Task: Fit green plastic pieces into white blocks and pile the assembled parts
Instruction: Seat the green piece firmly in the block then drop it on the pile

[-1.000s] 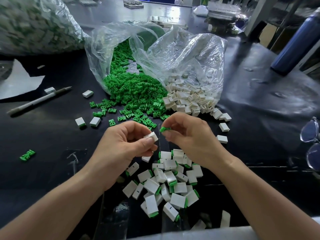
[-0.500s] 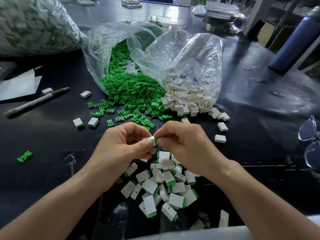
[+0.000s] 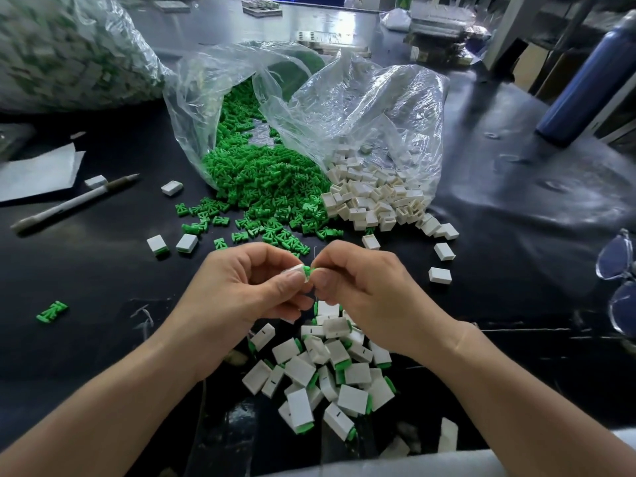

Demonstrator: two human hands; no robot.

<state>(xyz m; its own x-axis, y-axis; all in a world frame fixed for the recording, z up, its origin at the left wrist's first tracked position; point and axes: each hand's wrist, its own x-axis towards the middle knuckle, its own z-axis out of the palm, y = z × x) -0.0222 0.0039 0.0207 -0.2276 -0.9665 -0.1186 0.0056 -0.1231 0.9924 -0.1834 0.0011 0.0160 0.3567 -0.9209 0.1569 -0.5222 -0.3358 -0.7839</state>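
Observation:
My left hand (image 3: 241, 290) pinches a small white block (image 3: 296, 270) between thumb and forefinger. My right hand (image 3: 364, 290) pinches a green plastic piece (image 3: 307, 270) that sits at the block's open end, the two hands meeting fingertip to fingertip. Below them lies a pile of assembled white blocks with green ends (image 3: 327, 373). Loose green pieces (image 3: 261, 187) spill from a clear bag (image 3: 206, 98), and bare white blocks (image 3: 371, 197) spill from a second clear bag (image 3: 378, 108) to its right.
A pen (image 3: 72, 203) and a sheet of paper (image 3: 38, 173) lie at the left. A large filled bag (image 3: 62, 53) stands at the back left, a blue bottle (image 3: 585, 80) at the back right, and glasses (image 3: 619, 287) at the right edge. Stray blocks dot the black table (image 3: 516, 218).
My hands have come together: the right hand has brought the green piece to the white block held in the left, and it now sits at the block's end.

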